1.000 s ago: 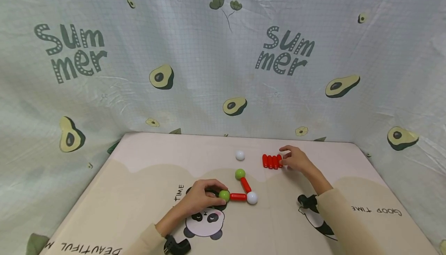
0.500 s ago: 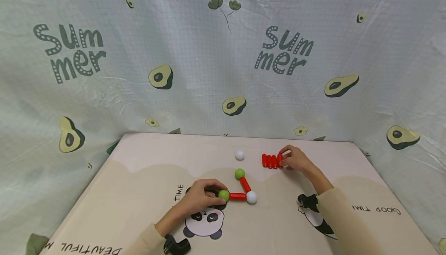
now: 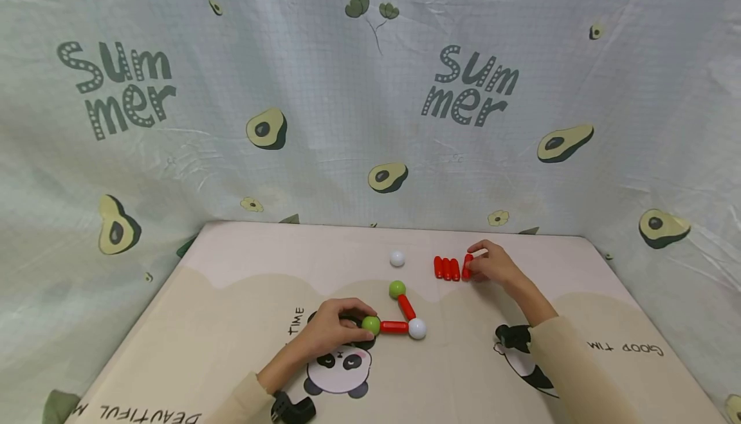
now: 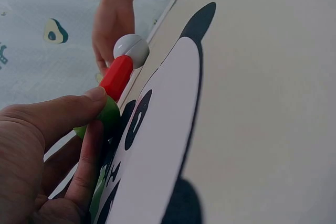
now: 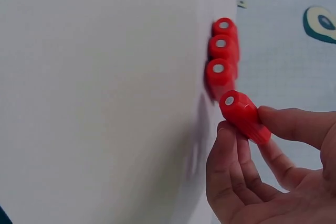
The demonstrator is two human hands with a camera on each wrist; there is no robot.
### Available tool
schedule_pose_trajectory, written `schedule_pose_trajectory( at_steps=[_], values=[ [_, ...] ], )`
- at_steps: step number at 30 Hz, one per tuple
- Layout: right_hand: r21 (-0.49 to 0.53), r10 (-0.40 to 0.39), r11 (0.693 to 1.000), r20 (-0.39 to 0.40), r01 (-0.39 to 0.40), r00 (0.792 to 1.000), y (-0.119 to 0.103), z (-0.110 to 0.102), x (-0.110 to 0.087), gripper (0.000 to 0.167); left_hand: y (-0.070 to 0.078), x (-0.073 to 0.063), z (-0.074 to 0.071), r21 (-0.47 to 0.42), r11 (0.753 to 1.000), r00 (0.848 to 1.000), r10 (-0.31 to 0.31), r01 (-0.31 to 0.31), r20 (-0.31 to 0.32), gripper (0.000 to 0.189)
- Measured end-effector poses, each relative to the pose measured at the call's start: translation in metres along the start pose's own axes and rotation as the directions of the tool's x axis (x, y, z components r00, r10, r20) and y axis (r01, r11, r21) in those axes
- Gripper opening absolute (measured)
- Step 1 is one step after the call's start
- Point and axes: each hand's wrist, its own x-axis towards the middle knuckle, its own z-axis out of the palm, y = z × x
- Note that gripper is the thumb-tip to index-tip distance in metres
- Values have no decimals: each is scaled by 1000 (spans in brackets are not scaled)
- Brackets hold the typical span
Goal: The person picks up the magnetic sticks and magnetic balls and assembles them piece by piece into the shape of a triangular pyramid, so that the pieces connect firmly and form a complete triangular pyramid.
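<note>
My left hand (image 3: 332, 327) pinches a green ball (image 3: 371, 325) between thumb and fingers. From that ball a red rod (image 3: 394, 327) runs to a white ball (image 3: 417, 329), and a second red rod (image 3: 406, 307) leads on from there to another green ball (image 3: 397, 289), making a V shape on the table. Farther back, my right hand (image 3: 491, 266) grips one red rod (image 5: 245, 116) by thumb and fingertips, its pale round end facing the right wrist camera. Beside it, apart by a small gap, three more red rods (image 3: 446, 268) lie in a row.
A loose white ball (image 3: 397, 258) lies left of the row of rods, near the table's back edge. The table cover (image 3: 231, 321) carries printed pandas and lettering. Behind it hangs a patterned curtain (image 3: 324, 89).
My right hand has taken hold of the rightmost red rod and drawn it slightly right, away from the other three. My left hand stays on the green ball.
</note>
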Motion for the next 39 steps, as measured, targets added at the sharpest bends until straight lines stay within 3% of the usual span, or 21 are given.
schedule_pose_trajectory(
  at_steps=[14, 24, 39],
  values=[
    [86, -137, 987, 8, 135, 991, -30, -2, -20, 41, 0, -1, 0, -14, 1000, 1000, 5, -5, -1, 31],
    [39, -190, 981, 59, 188, 980, -56, 26, -36, 34, 0, 0, -1, -16, 1000, 1000, 17, -17, 0, 31],
    [135, -299, 952, 194, 276, 934, -77, 74, -50, 31, -2, 1, 0, -4, 1000, 1000, 7, -7, 1, 30]
  ],
)
